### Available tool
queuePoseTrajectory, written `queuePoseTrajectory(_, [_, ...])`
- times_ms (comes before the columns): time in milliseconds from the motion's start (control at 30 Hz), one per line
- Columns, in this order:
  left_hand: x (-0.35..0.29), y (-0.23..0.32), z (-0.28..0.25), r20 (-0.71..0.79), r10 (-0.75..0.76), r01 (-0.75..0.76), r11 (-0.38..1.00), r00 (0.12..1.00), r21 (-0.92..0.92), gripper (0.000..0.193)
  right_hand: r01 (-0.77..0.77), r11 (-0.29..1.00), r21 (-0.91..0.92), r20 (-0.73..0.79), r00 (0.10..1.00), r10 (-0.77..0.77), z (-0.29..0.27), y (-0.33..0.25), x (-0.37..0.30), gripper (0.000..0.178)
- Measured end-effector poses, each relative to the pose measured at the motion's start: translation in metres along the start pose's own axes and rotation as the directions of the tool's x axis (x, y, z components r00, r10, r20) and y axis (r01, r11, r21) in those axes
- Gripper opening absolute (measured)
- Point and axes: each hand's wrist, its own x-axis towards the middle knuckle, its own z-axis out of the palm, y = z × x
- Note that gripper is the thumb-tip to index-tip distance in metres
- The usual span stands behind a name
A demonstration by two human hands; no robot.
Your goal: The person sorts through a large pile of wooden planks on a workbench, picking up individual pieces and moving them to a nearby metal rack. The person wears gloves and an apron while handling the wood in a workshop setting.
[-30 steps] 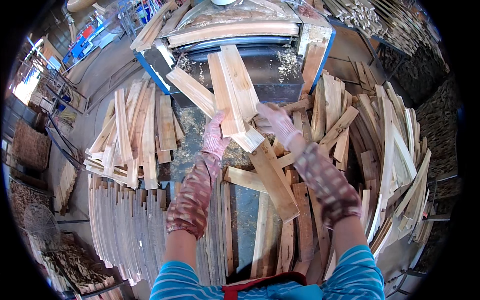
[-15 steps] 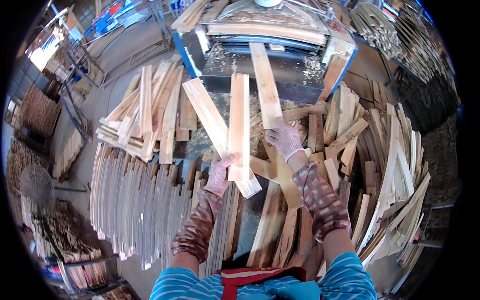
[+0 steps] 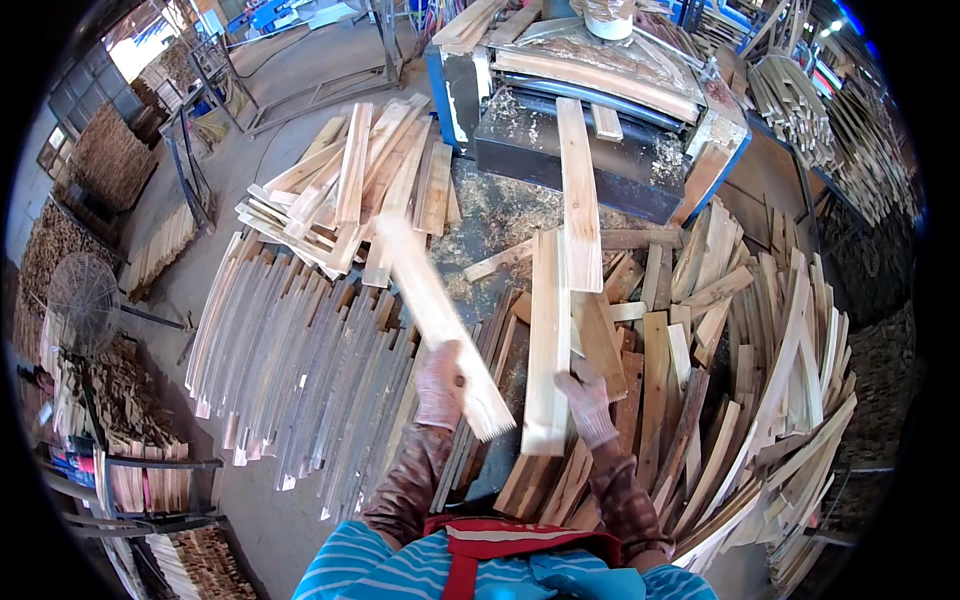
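My gloved left hand (image 3: 441, 385) grips a pale, blurred wooden slat (image 3: 438, 318) angled over the grey sorted slats (image 3: 290, 370); my gloved right hand (image 3: 587, 405) clasps an upright pale plank (image 3: 547, 340). A large unsorted board heap (image 3: 740, 370) remains right; one board (image 3: 578, 195) lies at the blue planing machine (image 3: 600, 110).

Both hands, left (image 3: 440, 385) and right (image 3: 585, 405), wear pale pink-grey gloves over brown mottled sleeves (image 3: 410, 490). The long flat wooden slats (image 3: 547, 340) they hold are pale yellow-tan. The boxy metal machine (image 3: 590, 150) is dark grey with blue edges. The shirt (image 3: 390, 575) is blue-and-white striped, with a red strap (image 3: 470, 540).
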Motion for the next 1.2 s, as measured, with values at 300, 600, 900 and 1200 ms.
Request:
queuePoseTrajectory(300, [0.102, 0.115, -0.017, 0.273, 0.181, -0.088, 0.943, 0.945, -0.320, 0.035, -0.209, 0.977, -0.037, 0.089, 0.973, 0.211, -0.045, 0.029, -0.084, 0.034])
queuePoseTrajectory(600, [0.175, 0.169, 0.076, 0.648, 0.198, -0.431, 0.875, 0.735, 0.221, 0.033, -0.187, 0.982, 0.014, 0.149, 0.972, 0.183, 0.006, 0.009, -0.057, 0.037])
queuePoseTrajectory(900, [0.021, 0.051, 0.041, 0.585, -0.376, 0.185, 0.914, 0.718, 0.361, 0.066, 0.166, 0.981, -0.095, 0.231, 0.963, -0.141, 0.043, 0.013, -0.019, 0.034])
queuePoseTrajectory(1200, [0.264, 0.350, 0.067, 0.337, 0.854, -0.235, -0.260, 0.398, 0.937, 0.055, -0.176, 0.980, -0.098, 0.102, 0.977, 0.186, 0.013, 0.043, -0.022, 0.042])
